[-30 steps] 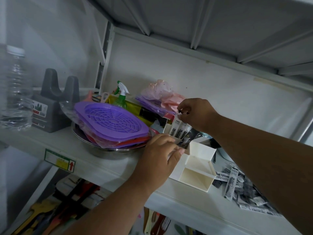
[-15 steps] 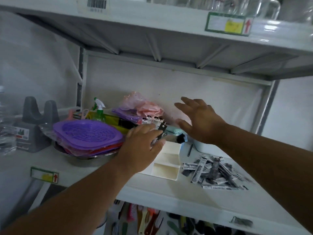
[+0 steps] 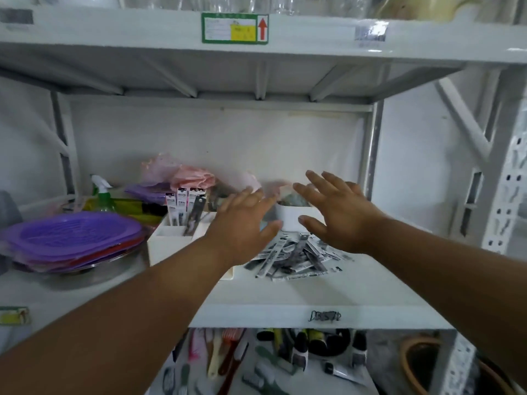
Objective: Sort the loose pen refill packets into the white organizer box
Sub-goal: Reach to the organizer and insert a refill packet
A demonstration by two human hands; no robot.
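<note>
While both hands are hovering spread wide and empty, the packet pile is lying lower center, mostly diagonal, right under the right hand; left hand is sitting nearer the white organizer box.

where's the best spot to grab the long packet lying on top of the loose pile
Pinch the long packet near its upper end, coming from above with the right hand, which hovers open nearest the pile. It lies flat and thin across other packets, so probably a fingertip pinch on its narrow edges, not a scoop.
</note>
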